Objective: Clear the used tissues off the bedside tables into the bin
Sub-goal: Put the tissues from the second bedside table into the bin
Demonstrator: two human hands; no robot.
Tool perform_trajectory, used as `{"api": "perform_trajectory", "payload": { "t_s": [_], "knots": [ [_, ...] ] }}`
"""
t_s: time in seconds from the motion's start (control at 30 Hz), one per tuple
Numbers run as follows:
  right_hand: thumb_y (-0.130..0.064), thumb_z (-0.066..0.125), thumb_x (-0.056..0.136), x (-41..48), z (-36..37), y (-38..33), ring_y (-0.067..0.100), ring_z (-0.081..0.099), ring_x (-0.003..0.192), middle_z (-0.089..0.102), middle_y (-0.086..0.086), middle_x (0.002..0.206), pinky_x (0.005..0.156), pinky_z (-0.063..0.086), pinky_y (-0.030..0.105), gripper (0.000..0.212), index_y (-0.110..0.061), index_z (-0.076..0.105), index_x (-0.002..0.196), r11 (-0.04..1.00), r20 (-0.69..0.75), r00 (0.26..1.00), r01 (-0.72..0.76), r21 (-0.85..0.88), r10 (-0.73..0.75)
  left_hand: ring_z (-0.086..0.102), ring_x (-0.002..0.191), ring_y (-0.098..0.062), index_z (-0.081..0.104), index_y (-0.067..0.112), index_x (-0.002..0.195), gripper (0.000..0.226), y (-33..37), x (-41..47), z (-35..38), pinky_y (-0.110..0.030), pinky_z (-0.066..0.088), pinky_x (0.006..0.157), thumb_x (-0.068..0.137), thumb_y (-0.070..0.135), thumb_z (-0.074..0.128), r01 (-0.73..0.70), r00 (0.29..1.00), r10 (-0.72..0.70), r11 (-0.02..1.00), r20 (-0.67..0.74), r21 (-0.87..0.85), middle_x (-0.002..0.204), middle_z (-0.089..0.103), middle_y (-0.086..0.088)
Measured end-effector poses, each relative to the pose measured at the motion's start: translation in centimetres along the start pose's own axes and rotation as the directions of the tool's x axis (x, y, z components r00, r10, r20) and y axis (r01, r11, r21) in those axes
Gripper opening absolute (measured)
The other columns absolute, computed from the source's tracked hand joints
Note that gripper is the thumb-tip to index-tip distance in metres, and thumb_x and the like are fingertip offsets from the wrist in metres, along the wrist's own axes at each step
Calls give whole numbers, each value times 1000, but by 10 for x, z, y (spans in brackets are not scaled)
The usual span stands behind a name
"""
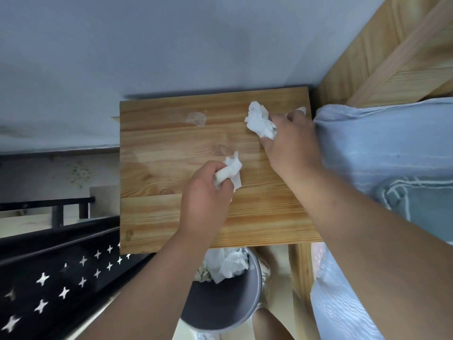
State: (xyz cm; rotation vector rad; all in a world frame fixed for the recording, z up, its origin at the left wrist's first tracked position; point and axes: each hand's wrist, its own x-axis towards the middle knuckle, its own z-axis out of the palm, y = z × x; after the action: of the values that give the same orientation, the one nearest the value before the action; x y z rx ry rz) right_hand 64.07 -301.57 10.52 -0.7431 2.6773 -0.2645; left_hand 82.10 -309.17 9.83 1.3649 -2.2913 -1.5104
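Observation:
A wooden bedside table (pixel 157 168) fills the middle of the head view. My left hand (pixel 206 195) grips a crumpled white tissue (pixel 231 169) over the table's middle. My right hand (pixel 291 141) holds a bigger crumpled tissue (pixel 258 121) near the table's far right corner, and a scrap of white (pixel 302 109) shows past its knuckles. A grey round bin (pixel 241 305) stands on the floor under the table's near edge, with several crumpled tissues (pixel 230 265) inside it.
A pale patch (pixel 196 118) marks the table's far side. A bed with blue bedding (pixel 382 153) and a wooden headboard (pixel 382 52) lies to the right. A black metal shelf with star cut-outs (pixel 56 278) stands at the lower left. A grey wall (pixel 171 45) is behind.

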Motion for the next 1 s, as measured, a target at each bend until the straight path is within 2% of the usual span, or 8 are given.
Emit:
{"api": "perform_trajectory", "payload": {
  "t_s": [0.07, 0.2, 0.33, 0.43, 0.6, 0.73, 0.83, 1.0],
  "knots": [
    [-16, 60, 100, -9, 5, 1, 39, 58, 116, 58, 18, 130, 83, 49, 39, 25, -13, 67, 124, 1000, -17, 1000, 8, 28, -8, 59, 60, 5, 64, 42, 97, 26, -3, -11, -7, -11, 44, 48, 99, 16, 62, 21, 1000, -21, 999, 11, -41, 81, 70, 25],
    [-11, 52, 101, -43, 11, -4, 25, 57, 77, 57, 2, 84, 56, 28, 31, 14, -13, 63, 92, 987, -55, 998, 48, 154, -40, 62, 63, 5, 66, 47, 96, 27, -14, -38, -20, -10, 45, 48, 101, 21, 62, 84, 996, -85, 986, -5, -142, 85, 71, 24],
    [-13, 56, 99, -91, 11, -11, 9, 43, 59, 50, -7, 71, 49, 21, 18, 14, -16, 60, 86, 953, -102, 994, 57, 297, -27, 63, 72, 5, 67, 49, 100, 23, -30, -72, -38, -8, 47, 57, 101, 27, 61, 89, 994, -100, 977, -48, -195, 89, 72, 21],
    [-14, 61, 97, -139, 15, -20, 8, 46, 55, 51, -9, 66, 48, 35, 17, 16, -20, 60, 82, 900, -134, 991, 70, 430, -12, 61, 70, 3, 67, 50, 96, 23, -47, -101, -50, -8, 47, 59, 98, 27, 64, 106, 988, -124, 977, -90, -185, 86, 71, 17],
    [-19, 66, 96, -219, 39, -18, 3, 53, 64, 52, -10, 65, 56, 39, 10, 25, -30, 52, 79, 865, -130, 991, 50, 499, 17, 63, 71, 4, 67, 55, 93, 34, -78, -150, -54, -7, 47, 58, 97, 22, 68, 157, 975, -181, 970, -125, -184, 82, 71, 22],
    [-19, 66, 98, -263, 80, -4, 4, 51, 59, 48, -11, 62, 53, 37, 13, 36, -39, 49, 74, 844, -9, 999, -37, 535, 49, 65, 78, 5, 64, 60, 96, 30, -115, -182, -47, -25, 48, 59, 96, 30, 69, 262, 952, -279, 956, -124, -135, 88, 71, 29],
    [-27, 62, 101, -279, 114, 10, 8, 62, 75, 65, -8, 80, 63, 43, 27, 8, -25, 67, 95, 874, 134, 989, -125, 470, 69, 64, 78, 6, 62, 63, 94, 31, -150, -194, -38, -30, 47, 60, 95, 33, 68, 337, 935, -342, 939, -94, -68, 90, 70, 33],
    [-44, 54, 102, -278, 170, 26, 27, 65, 121, 70, 2, 131, 87, 47, 34, 45, -18, 60, 139, 933, 366, 927, -199, 300, 80, 65, 76, 11, 63, 56, 89, 22, -209, -199, -19, -18, 45, 50, 92, 35, 68, 415, 909, -414, 910, -39, 9, 91, 70, 35]
  ]
}}
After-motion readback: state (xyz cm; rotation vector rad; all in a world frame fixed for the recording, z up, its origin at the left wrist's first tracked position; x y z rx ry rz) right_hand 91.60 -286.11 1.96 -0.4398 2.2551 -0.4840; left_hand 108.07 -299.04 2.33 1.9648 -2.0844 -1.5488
